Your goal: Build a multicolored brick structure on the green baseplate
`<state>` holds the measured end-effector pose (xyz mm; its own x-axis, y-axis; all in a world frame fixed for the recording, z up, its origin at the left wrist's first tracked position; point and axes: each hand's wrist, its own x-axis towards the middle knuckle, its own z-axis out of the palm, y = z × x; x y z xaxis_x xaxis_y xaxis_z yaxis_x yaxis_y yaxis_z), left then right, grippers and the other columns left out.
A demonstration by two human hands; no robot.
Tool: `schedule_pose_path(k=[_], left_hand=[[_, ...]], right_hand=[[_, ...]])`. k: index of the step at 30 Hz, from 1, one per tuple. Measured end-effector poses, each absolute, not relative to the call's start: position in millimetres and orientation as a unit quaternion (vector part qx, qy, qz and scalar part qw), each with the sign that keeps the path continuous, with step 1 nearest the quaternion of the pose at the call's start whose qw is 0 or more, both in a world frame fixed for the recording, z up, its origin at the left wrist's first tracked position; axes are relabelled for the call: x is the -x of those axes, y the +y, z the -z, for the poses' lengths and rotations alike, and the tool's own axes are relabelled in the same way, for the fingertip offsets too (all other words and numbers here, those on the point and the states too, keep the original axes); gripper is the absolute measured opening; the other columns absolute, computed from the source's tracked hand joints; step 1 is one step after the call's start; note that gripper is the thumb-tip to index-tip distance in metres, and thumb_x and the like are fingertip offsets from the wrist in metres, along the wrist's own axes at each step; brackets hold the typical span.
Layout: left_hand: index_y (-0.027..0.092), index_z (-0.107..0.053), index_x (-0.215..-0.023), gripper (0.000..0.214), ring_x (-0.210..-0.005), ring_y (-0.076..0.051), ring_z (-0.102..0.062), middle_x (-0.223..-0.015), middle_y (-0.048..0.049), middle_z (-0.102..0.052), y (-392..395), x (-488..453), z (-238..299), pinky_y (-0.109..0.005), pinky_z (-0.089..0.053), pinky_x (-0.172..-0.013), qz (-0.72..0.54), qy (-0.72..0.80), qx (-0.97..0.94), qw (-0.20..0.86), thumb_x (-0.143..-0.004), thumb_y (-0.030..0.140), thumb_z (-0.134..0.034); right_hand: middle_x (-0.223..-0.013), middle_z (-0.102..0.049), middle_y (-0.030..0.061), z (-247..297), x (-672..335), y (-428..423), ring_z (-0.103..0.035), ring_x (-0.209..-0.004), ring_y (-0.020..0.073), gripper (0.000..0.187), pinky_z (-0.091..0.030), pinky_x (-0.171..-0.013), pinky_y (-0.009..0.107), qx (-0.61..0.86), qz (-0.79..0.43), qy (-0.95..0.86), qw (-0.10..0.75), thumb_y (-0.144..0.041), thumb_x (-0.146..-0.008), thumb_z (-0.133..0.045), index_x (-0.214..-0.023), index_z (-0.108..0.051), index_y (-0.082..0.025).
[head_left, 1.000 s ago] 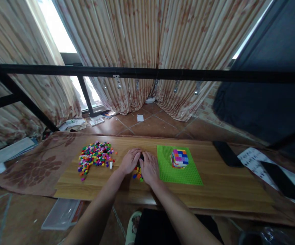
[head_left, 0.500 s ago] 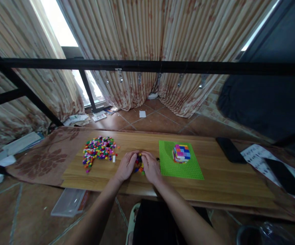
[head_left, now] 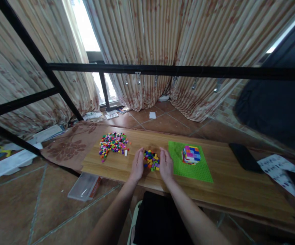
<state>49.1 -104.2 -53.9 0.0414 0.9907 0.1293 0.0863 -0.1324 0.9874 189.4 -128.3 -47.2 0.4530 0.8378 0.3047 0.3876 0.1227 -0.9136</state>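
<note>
On the wooden board lies a small pile of coloured toy bricks (head_left: 151,160), flanked by both hands. My left hand (head_left: 137,164) stands on edge along the pile's left side, fingers stretched out. Along the right side, my right hand (head_left: 166,164) is held the same way, palm turned inward. Neither hand grips a brick. To the right, a green baseplate (head_left: 174,168) carries a block built of multicoloured bricks (head_left: 191,154). A larger heap of loose bricks (head_left: 114,143) lies to the left, with a white brick (head_left: 126,153) at its edge.
A black phone (head_left: 244,157) lies right of the baseplate, near a printed sheet (head_left: 277,172) with another dark object on it. Below the wooden board (head_left: 224,190), a clear plastic box (head_left: 83,186) sits on the floor. A black metal bar (head_left: 157,70) crosses beyond the board.
My hands have moved apart from over the small pile to its two sides, uncovering the bricks. The camera view has turned, so everything sits further right.
</note>
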Motion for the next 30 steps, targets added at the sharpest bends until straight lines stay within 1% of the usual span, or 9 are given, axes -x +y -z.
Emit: schedule_pose_path(k=[5,7,9,13,15,17,20,25,30], left_hand=[[0.017,-0.053,-0.132,0.057,-0.134,-0.024,-0.047,-0.141,-0.0126,-0.052,-118,-43,58,-0.045,-0.032,-0.116,-0.535,0.491,-0.514,0.457,-0.096,0.056,-0.031],[0.018,-0.052,-0.132,0.053,-0.134,-0.024,-0.046,-0.140,-0.0121,-0.053,-127,-41,60,-0.044,-0.032,-0.117,-0.529,0.494,-0.523,0.450,-0.095,0.054,-0.037],[0.020,-0.048,-0.134,0.053,-0.135,-0.024,-0.045,-0.142,-0.0119,-0.050,-137,-39,60,-0.044,-0.033,-0.116,-0.511,0.488,-0.561,0.431,-0.091,0.051,-0.049],[0.021,-0.034,-0.145,0.083,-0.142,-0.031,-0.034,-0.151,-0.0147,-0.037,-152,-36,58,-0.052,-0.028,-0.117,-0.432,0.482,-0.684,0.336,-0.074,0.039,-0.073],[0.020,-0.027,-0.148,0.096,-0.144,-0.034,-0.029,-0.153,-0.0162,-0.033,-157,-38,57,-0.055,-0.025,-0.118,-0.391,0.499,-0.717,0.290,-0.068,0.031,-0.077],[0.019,-0.024,-0.149,0.100,-0.144,-0.035,-0.028,-0.153,-0.0173,-0.033,-159,-42,56,-0.056,-0.026,-0.118,-0.370,0.520,-0.725,0.259,-0.065,0.027,-0.078],[0.018,-0.025,-0.149,0.099,-0.142,-0.036,-0.031,-0.151,-0.0182,-0.035,-158,-47,57,-0.057,-0.028,-0.116,-0.366,0.538,-0.723,0.233,-0.066,0.029,-0.077],[0.016,-0.033,-0.145,0.086,-0.137,-0.036,-0.039,-0.145,-0.0196,-0.043,-155,-48,61,-0.057,-0.032,-0.113,-0.380,0.541,-0.718,0.219,-0.072,0.033,-0.074],[0.017,-0.039,-0.140,0.071,-0.133,-0.033,-0.045,-0.139,-0.0181,-0.050,-152,-46,64,-0.055,-0.036,-0.111,-0.418,0.529,-0.705,0.220,-0.076,0.029,-0.070]], right_hand=[[-0.120,-0.066,0.0173,47,-211,-126,-0.057,-0.118,0.0257,0.052,-0.039,-0.106,0.045,0.672,-0.162,-0.485,0.536,-0.050,-0.095,-0.031,-0.112,-0.065,-0.014],[-0.118,-0.067,0.0166,49,-206,-125,-0.059,-0.116,0.0251,0.052,-0.040,-0.105,0.044,0.665,-0.182,-0.494,0.530,-0.050,-0.095,-0.031,-0.111,-0.065,-0.014],[-0.118,-0.067,0.0143,51,-199,-125,-0.060,-0.115,0.0236,0.050,-0.041,-0.104,0.042,0.647,-0.215,-0.500,0.533,-0.050,-0.095,-0.032,-0.112,-0.065,-0.016],[-0.122,-0.066,0.0118,50,-195,-137,-0.058,-0.117,0.0226,0.049,-0.042,-0.104,0.042,0.631,-0.239,-0.495,0.548,-0.049,-0.096,-0.032,-0.117,-0.063,-0.019],[-0.123,-0.066,0.0120,50,-200,-150,-0.058,-0.117,0.0228,0.048,-0.041,-0.104,0.042,0.638,-0.220,-0.501,0.542,-0.049,-0.097,-0.031,-0.117,-0.063,-0.019],[-0.123,-0.065,0.0124,52,-207,-166,-0.057,-0.118,0.0231,0.047,-0.040,-0.106,0.043,0.647,-0.199,-0.514,0.527,-0.048,-0.097,-0.032,-0.117,-0.063,-0.018],[-0.127,-0.063,0.0124,57,-213,-192,-0.055,-0.121,0.0230,0.046,-0.038,-0.108,0.045,0.649,-0.180,-0.537,0.508,-0.046,-0.097,-0.033,-0.120,-0.061,-0.018],[-0.127,-0.062,0.0145,61,-218,-212,-0.054,-0.122,0.0245,0.045,-0.039,-0.107,0.046,0.644,-0.164,-0.557,0.498,-0.045,-0.097,-0.035,-0.122,-0.060,-0.017],[-0.124,-0.063,0.0146,59,-219,-210,-0.055,-0.120,0.0249,0.043,-0.041,-0.105,0.047,0.632,-0.168,-0.563,0.504,-0.043,-0.096,-0.036,-0.118,-0.062,-0.017]])
